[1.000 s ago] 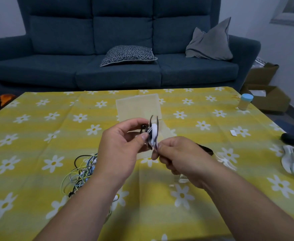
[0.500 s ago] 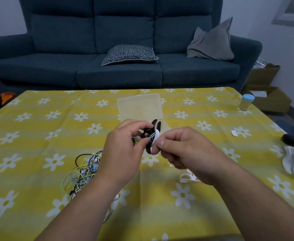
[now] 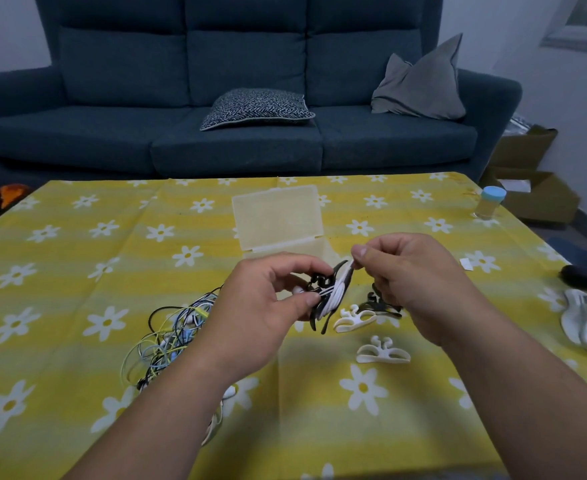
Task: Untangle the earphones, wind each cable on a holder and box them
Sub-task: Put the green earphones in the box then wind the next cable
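My left hand [image 3: 268,299] pinches the black holder [image 3: 321,280] above the bench [image 3: 77,271], steadying it so the white cable [image 3: 337,296] wraps tight. My right hand [image 3: 410,271] pinches the cable's end, probably guiding the last turn. The open box [image 3: 278,216] waits just beyond; the tangle [image 3: 167,341] lies left.

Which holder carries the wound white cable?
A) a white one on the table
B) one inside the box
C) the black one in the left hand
C: the left hand grips the black holder with white cable wrapped round it; the right hand pinches the cable's end.
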`<state>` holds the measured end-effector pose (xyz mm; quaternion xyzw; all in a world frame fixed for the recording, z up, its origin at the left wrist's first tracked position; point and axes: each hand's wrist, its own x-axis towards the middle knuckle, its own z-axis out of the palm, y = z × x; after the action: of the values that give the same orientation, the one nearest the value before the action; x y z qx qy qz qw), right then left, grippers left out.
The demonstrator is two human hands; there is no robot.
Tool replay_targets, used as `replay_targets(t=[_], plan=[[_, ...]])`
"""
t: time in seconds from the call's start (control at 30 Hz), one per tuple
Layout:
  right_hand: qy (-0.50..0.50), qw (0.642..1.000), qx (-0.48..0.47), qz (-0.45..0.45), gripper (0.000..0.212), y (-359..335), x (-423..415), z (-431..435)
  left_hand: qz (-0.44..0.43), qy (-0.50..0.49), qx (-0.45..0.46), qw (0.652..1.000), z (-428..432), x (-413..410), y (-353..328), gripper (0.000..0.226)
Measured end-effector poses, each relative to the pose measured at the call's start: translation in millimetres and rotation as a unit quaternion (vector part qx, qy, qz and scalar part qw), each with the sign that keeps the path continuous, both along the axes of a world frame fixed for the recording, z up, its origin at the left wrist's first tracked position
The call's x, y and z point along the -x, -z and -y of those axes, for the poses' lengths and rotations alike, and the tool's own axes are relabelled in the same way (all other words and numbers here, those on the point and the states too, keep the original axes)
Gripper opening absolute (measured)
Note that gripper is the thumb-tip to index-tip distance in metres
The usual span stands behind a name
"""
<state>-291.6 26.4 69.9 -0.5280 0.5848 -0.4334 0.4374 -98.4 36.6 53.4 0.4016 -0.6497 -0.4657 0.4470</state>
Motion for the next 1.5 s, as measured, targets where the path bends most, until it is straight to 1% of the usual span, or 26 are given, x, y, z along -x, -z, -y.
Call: replay_targets(t=[0.07, 0.17, 0.27, 0.33, 0.4, 0.47, 0.5, 0.57, 0.63, 0.7, 0.73, 0.77, 0.8, 0.83, 0.87, 0.9, 0.97, 1.1, 1.17, 1.23, 1.3, 1.37, 1.5], plan=[[-0.013, 0.998, -0.042, 0.032, 0.035, 0.1, -2.0, -0.8, -0.037, 0.004, -0.017, 0.999, -0.2, 0.0, -0.7, 0.038], [-0.053, 0.989, -0.119, 0.073, 0.023, 1.6, -7.2, -2.9, -0.068, 0.007, -0.03, 0.997, -1.3, -0.1, -2.7, 0.037], [-0.085, 0.975, -0.175, 0.11, 0.02, 2.8, -15.0, -5.0, -0.068, 0.01, -0.027, 0.997, -2.4, 0.0, -3.7, 0.038], [-0.104, 0.968, -0.188, 0.134, 0.018, 2.7, -19.2, -7.8, -0.056, 0.005, -0.013, 0.998, -2.0, -0.6, -3.4, 0.043], [-0.12, 0.961, -0.181, 0.171, 0.017, 2.6, -21.4, -10.0, -0.054, 0.004, -0.002, 0.999, -1.6, -0.6, -2.6, 0.047], [-0.118, 0.957, -0.155, 0.216, 0.018, 4.6, -23.4, -10.1, -0.074, 0.003, -0.003, 0.997, -2.5, 0.7, -3.2, 0.047], [-0.111, 0.958, -0.131, 0.228, 0.017, 6.3, -25.1, -9.8, -0.079, -0.005, -0.002, 0.997, -2.7, 1.5, -3.9, 0.047], [-0.096, 0.967, -0.076, 0.224, 0.015, 10.1, -29.6, -9.8, -0.063, -0.036, 0.011, 0.997, -4.0, 2.8, -6.3, 0.045], [-0.07, 0.977, -0.018, 0.199, 0.016, 12.6, -33.9, -10.8, -0.033, -0.088, 0.023, 0.995, -3.1, 4.2, -5.0, 0.048], [-0.033, 0.989, 0.041, 0.138, 0.015, 14.7, -36.5, -11.2, -0.01, -0.168, 0.014, 0.986, -0.4, 4.6, -2.3, 0.049], [-0.014, 0.993, 0.066, 0.095, 0.014, 15.4, -37.5, -11.2, -0.011, -0.206, -0.001, 0.978, 0.0, 4.7, -1.4, 0.044], [0.005, 0.995, 0.086, 0.055, 0.012, 15.7, -38.5, -11.4, -0.029, -0.227, -0.029, 0.973, 0.0, 5.0, -0.9, 0.036], [0.026, 0.994, 0.102, 0.023, 0.012, 15.8, -39.5, -11.3, -0.069, -0.221, -0.071, 0.97, -0.5, 6.0, -1.9, 0.025], [0.049, 0.992, 0.114, -0.001, 0.012, 15.8, -40.0, -11.1, -0.107, -0.191, -0.118, 0.969, -2.2, 8.1, -3.7, 0.014], [0.066, 0.99, 0.122, -0.014, 0.012, 15.6, -40.2, -11.2, -0.124, -0.156, -0.148, 0.969, -5.0, 10.5, -5.0, 0.01], [0.074, 0.989, 0.125, -0.022, 0.012, 15.7, -40.0, -11.0, -0.117, -0.13, -0.153, 0.973, -7.5, 12.2, -4.3, 0.014], [0.058, 0.991, 0.116, -0.019, 0.012, 15.0, -39.3, -10.9, -0.099, -0.126, -0.134, 0.978, -8.8, 14.5, -1.5, 0.017], [-0.004, 0.995, 0.09, 0.053, 0.02, 11.4, -33.9, -10.1, -0.108, -0.138, -0.134, 0.975, -4.2, 9.4, -0.7, 0.017], [-0.019, 0.994, 0.085, 0.066, 0.02, 7.2, -29.5, -10.9, -0.12, -0.13, -0.141, 0.974, -3.6, 7.6, -1.5, 0.017], [-0.014, 0.993, 0.08, 0.081, 0.014, 4.1, -25.0, -11.0, -0.13, -0.121, -0.151, 0.972, -4.3, 8.0, -1.8, 0.017], [0.01, 0.991, 0.072, 0.116, 0.01, 1.5, -20.3, -9.4, -0.131, -0.121, -0.153, 0.972, -4.2, 8.1, -1.4, 0.018], [0.028, 0.988, 0.066, 0.135, 0.014, -0.7, -15.7, -7.6, -0.131, -0.118, -0.15, 0.973, -3.5, 7.3, -1.2, 0.019], [0.019, 0.991, 0.06, 0.12, 0.014, -1.9, -12.0, -6.6, -0.127, -0.119, -0.149, 0.973, -2.7, 8.5, 1.7, 0.019]])
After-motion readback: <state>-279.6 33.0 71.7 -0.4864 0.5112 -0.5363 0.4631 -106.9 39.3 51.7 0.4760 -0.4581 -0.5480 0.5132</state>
